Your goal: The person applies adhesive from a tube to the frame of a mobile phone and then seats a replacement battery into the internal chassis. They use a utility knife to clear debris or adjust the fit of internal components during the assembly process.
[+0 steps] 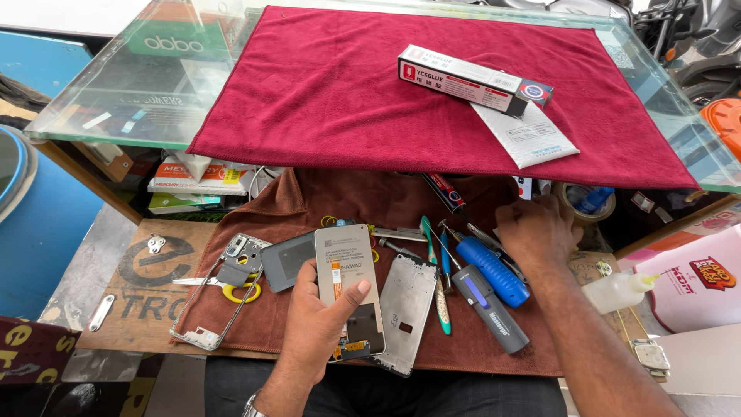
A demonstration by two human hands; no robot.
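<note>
My left hand [318, 328] holds a phone display panel [346, 266] back side up, thumb across its lower part, above a brown cloth [309, 197]. My right hand [535, 230] rests knuckles up on a cluster of tools at the right: a blue-handled screwdriver [494, 272], a grey-handled driver [490, 309] and teal tweezers [441, 297]. A metal phone frame [406, 310] lies just right of the panel. A dark battery-like slab [288, 259] and another phone frame with a camera housing [224, 297] lie to the left.
A glass counter [108, 100] above carries a red towel [370, 93], a long glue box [472, 79] and a white pouch [525, 135]. A white squeeze bottle [617, 291] stands right. Yellow-handled scissors [220, 286] lie left. A blue barrel [38, 232] stands far left.
</note>
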